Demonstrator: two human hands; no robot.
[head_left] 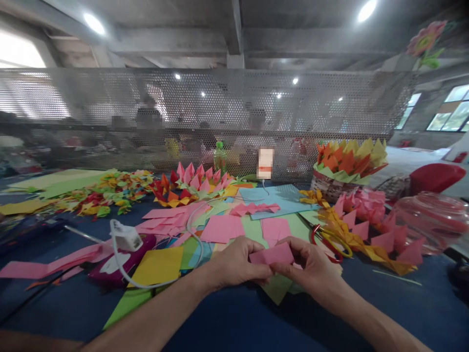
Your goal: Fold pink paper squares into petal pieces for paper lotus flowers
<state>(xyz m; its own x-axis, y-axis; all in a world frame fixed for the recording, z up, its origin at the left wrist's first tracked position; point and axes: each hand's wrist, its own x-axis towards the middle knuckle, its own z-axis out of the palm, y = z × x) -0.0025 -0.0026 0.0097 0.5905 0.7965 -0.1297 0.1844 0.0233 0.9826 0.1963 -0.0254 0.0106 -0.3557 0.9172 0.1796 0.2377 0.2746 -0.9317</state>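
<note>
A small folded sheet of pink paper (pixel 273 255) is held between both hands, low in the middle of the view. My left hand (pixel 238 259) pinches its left end with thumb and fingers. At its right end, the thumb and fingers of my right hand (pixel 308 264) are closed on it. Just beyond lie flat pink squares (pixel 223 229) and a second small pink stack (pixel 274 229). Red-and-yellow-handled scissors (pixel 330 240) rest beside the right hand, blades pointing away. Green paper (pixel 278 289) shows under the hands.
At left are a white charger (pixel 126 238) with its cable on a purple power strip (pixel 119 264), yellow paper (pixel 157 265) and pink strips (pixel 84 256). Folded pink-and-yellow pieces (pixel 370 234), a basket (pixel 331 182) and a clear jar (pixel 432 220) stand right. A perforated panel (pixel 205 102) crosses behind.
</note>
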